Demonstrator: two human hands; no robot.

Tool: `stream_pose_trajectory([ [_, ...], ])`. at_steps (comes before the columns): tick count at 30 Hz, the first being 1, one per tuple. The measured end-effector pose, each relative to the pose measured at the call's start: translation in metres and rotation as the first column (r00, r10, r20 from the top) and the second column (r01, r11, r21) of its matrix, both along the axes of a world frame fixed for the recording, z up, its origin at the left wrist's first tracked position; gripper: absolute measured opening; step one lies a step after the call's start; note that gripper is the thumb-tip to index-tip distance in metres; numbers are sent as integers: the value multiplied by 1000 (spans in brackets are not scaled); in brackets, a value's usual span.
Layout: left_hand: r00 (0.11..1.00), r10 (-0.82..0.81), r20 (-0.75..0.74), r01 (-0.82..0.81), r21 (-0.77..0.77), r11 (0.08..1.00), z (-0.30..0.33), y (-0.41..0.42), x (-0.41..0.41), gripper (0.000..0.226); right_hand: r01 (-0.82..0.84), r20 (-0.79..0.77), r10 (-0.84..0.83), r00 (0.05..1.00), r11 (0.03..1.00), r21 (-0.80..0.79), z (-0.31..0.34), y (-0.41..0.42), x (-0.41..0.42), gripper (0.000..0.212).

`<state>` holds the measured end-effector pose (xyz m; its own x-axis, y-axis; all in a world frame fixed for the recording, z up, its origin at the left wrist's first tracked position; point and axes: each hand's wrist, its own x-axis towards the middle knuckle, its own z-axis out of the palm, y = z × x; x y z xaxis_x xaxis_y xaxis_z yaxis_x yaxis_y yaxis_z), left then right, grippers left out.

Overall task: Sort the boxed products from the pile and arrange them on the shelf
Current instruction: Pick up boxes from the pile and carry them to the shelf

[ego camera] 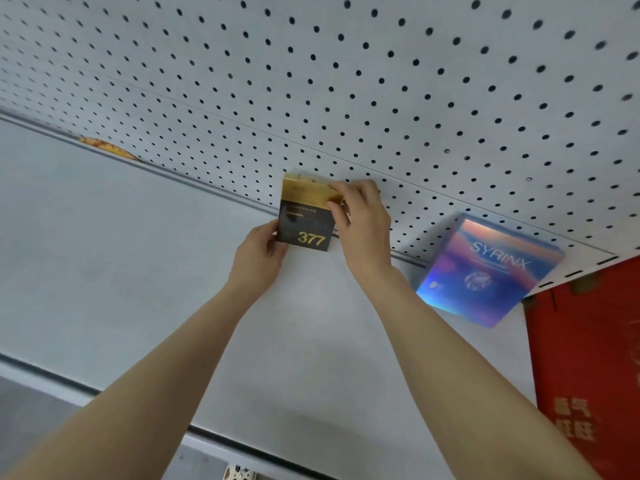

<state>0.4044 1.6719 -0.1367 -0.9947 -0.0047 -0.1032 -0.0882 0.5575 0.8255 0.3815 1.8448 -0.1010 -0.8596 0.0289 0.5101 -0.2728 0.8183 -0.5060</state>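
A small black and gold box marked "377" (304, 223) stands on the white shelf (138, 254), close against the perforated back panel (346, 81). My left hand (258, 254) grips its lower left corner between thumb and fingers. My right hand (360, 220) pinches the gold top at its right side. A shiny blue and pink box marked "SYRINX" (485, 271) stands on the shelf to the right, also against the panel.
A large red box (588, 358) with pale characters fills the right edge of the shelf. An orange-yellow strip (107, 148) shows at the seam between shelf and panel on the left. The shelf's front edge (104, 393) runs across the lower left.
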Motion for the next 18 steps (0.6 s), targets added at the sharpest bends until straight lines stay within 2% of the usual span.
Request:
stream_pose_trajectory([
  [6,1000,-20,14,19,59,998,2,-3,-3,42,31,91,-32,995,999,15,8,-2,-2,26],
  [10,996,-75,45,74,25,997,3,-9,-4,43,23,163,-32,986,998,57,14,-2,1,29],
  [13,995,-36,97,36,5,999,12,-14,3,52,39,175,-58,983,993,112,20,-1,10,38],
  [16,1000,21,-6,-21,21,1000,29,-31,21,47,77,113,-99,989,979,188,31,0,26,40],
  [18,995,63,-82,-59,54,997,45,-47,43,40,40,85,-55,995,984,171,38,-4,41,34],
])
